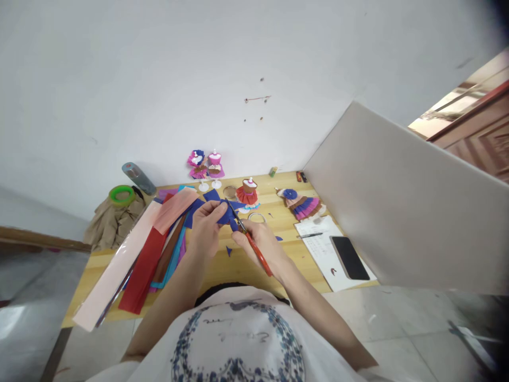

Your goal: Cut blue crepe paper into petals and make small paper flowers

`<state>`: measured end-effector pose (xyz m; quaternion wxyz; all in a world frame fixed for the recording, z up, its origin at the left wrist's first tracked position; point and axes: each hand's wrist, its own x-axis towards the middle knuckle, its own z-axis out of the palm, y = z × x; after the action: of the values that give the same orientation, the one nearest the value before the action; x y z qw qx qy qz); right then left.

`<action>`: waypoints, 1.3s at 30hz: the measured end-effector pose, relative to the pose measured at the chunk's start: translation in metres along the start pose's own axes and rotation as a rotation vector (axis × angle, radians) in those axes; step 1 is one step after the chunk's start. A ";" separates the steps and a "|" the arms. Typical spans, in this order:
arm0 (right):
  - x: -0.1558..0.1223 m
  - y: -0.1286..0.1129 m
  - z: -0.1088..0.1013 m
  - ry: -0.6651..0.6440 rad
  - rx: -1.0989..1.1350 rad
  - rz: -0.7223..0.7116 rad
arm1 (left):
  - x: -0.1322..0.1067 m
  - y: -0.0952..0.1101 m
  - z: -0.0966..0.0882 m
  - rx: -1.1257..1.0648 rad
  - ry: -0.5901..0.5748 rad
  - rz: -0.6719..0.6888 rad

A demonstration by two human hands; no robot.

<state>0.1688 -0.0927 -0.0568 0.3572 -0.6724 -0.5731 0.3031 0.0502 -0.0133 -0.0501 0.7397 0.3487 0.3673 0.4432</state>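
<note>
My left hand [207, 225] pinches a piece of dark blue paper [226, 215] above the wooden table [222, 268]. My right hand [260, 241] grips red-handled scissors [254, 246], whose blades reach into the blue paper. Small blue scraps [228, 250] lie on the table below the hands.
Long sheets of coloured crepe paper [147, 254] lie at the left. Small paper-dress figures [207, 167] stand by the wall, and another dress [300, 204] lies flat. At the right are a phone [350, 257], a white sheet [318, 239] with a pen, and a grey board [405, 207].
</note>
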 end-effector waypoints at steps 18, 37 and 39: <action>-0.001 -0.001 -0.002 -0.026 -0.101 -0.003 | 0.001 0.000 0.000 0.046 -0.047 0.052; -0.003 -0.002 -0.006 -0.031 -0.215 -0.037 | 0.000 0.000 0.002 0.172 -0.038 0.089; -0.003 -0.001 -0.006 -0.032 -0.201 -0.037 | 0.000 -0.001 0.001 0.177 -0.036 0.093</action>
<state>0.1725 -0.0962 -0.0525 0.2842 -0.6893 -0.6185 0.2480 0.0518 -0.0135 -0.0503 0.6913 0.4371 0.3750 0.4364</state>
